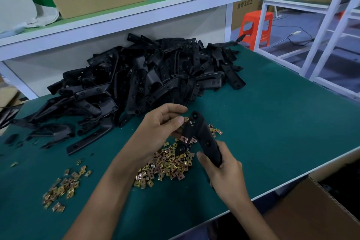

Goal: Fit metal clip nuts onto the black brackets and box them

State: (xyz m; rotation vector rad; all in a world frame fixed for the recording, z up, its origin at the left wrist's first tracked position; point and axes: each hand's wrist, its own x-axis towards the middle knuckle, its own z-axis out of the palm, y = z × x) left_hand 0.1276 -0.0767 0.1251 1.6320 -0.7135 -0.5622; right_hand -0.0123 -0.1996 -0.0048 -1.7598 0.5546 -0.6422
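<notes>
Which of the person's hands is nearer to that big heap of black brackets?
Left. The left hand is just in front of the heap; the right hand, gripping a bracket, is farther back.

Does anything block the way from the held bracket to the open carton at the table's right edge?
Nothing visible does. Only bare green mat lies between the bracket, gripped by the right hand, and the carton.
</notes>
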